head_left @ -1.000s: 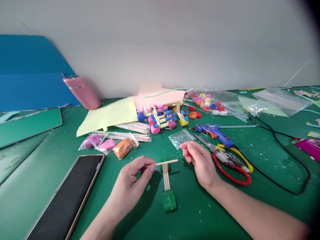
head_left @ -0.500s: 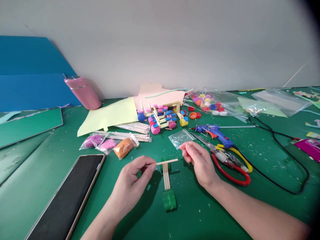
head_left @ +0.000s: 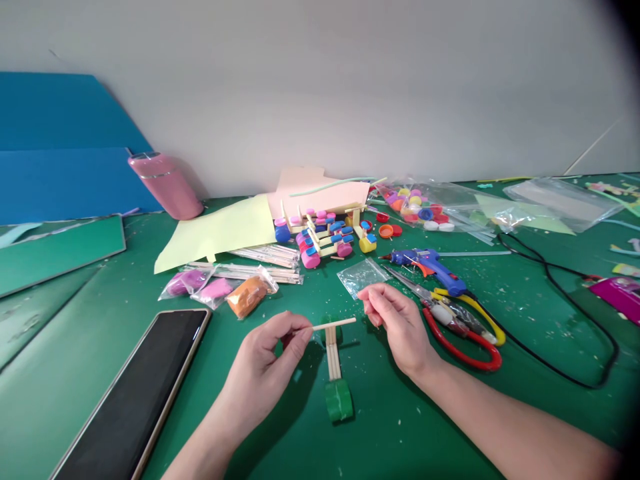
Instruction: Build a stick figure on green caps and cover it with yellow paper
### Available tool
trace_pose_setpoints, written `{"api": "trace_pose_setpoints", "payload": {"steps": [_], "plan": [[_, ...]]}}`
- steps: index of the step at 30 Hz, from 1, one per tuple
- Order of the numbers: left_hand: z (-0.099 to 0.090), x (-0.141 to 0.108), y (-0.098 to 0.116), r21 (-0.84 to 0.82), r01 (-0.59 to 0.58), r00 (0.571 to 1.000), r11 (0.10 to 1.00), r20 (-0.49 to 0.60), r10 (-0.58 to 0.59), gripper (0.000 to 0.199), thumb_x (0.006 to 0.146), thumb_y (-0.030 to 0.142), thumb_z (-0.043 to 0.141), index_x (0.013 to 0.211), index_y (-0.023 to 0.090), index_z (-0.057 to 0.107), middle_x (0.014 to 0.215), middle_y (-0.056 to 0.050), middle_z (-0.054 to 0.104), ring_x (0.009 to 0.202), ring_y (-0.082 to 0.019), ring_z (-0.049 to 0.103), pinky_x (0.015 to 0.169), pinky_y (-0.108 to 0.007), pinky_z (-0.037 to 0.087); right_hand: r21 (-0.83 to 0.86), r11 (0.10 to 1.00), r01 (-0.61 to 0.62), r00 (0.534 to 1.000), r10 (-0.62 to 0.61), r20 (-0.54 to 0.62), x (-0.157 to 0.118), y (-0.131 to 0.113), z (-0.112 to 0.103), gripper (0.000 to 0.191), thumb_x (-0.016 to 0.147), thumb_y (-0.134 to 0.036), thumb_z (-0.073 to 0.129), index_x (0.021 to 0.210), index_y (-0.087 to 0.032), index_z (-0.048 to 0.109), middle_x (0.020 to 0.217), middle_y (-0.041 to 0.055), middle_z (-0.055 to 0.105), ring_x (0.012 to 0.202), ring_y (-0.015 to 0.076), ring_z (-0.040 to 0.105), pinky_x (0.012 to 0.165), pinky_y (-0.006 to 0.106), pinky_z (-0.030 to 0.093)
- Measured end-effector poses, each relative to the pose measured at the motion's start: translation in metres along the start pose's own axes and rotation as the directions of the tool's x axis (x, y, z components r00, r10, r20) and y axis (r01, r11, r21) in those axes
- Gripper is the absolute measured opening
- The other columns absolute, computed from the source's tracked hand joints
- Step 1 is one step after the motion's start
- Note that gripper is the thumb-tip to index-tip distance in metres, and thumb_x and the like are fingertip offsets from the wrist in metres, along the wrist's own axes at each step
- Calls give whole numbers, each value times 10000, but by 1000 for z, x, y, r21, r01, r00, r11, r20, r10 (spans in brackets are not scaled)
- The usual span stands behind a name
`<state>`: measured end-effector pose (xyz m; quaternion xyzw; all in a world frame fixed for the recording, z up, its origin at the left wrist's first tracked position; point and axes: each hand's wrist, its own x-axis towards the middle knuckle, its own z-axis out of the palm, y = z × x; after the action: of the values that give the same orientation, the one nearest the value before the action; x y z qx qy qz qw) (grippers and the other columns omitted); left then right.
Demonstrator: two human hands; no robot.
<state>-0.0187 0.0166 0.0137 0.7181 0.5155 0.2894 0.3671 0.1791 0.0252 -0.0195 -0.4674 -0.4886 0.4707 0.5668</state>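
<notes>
Between the thumb and forefinger of my left hand [head_left: 275, 360] is a thin wooden stick [head_left: 340, 325], its free end pointing right. Under that end, a small assembly of pale sticks [head_left: 333, 360] lies on the green table, with a green bottle cap [head_left: 339, 400] at its near end and another green cap at the far end, partly covered by the stick. My right hand [head_left: 393, 320] is off to the right, its thumb and fingers pinched together. Whatever they may hold is too small to make out. Beyond its fingertips lies a small clear plastic bag [head_left: 361, 275].
Right of my hand lie red-handled scissors [head_left: 463, 357], pliers and a blue glue gun [head_left: 425, 261] with a black cord. Several cap-and-stick pieces [head_left: 325, 243] stand behind. A phone [head_left: 135, 393], bagged clay [head_left: 249, 295] and a pink flask [head_left: 167, 187] are at left.
</notes>
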Motion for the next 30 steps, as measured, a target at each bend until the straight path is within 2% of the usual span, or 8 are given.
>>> {"api": "trace_pose_setpoints", "payload": {"steps": [10,16,21,30], "plan": [[0,0,-1,-4,-2,1000,1000,13,2,192,854,325,443,778,190,555,672,30,520,603,-105,438,553,-208,348,-21,1000,15,1000,-15,12,-1,-1,0,213,873,-339,483,795,-187,610,637,-33,467,536,89,382,488,230,291],[0,0,-1,1,1,1000,1000,17,-1,197,855,329,442,778,189,556,669,30,519,604,-106,441,556,-212,344,-184,974,132,987,-112,115,-7,-10,1,164,875,-296,479,821,-192,594,648,-27,482,583,104,421,532,233,339],[0,0,-1,1,3,1000,1000,17,-3,204,855,336,440,775,188,556,665,29,516,599,-107,438,548,-213,342,-263,950,165,973,-114,199,-11,-10,2,101,843,-277,527,870,-190,572,695,-19,496,586,105,434,540,234,378],[0,0,-1,3,-8,1000,1000,9,8,202,854,324,441,769,183,559,651,31,508,583,-101,429,531,-205,331,-324,915,241,960,-176,216,-9,-10,5,61,793,-224,580,817,-171,598,697,-11,507,565,97,454,530,229,406]]}}
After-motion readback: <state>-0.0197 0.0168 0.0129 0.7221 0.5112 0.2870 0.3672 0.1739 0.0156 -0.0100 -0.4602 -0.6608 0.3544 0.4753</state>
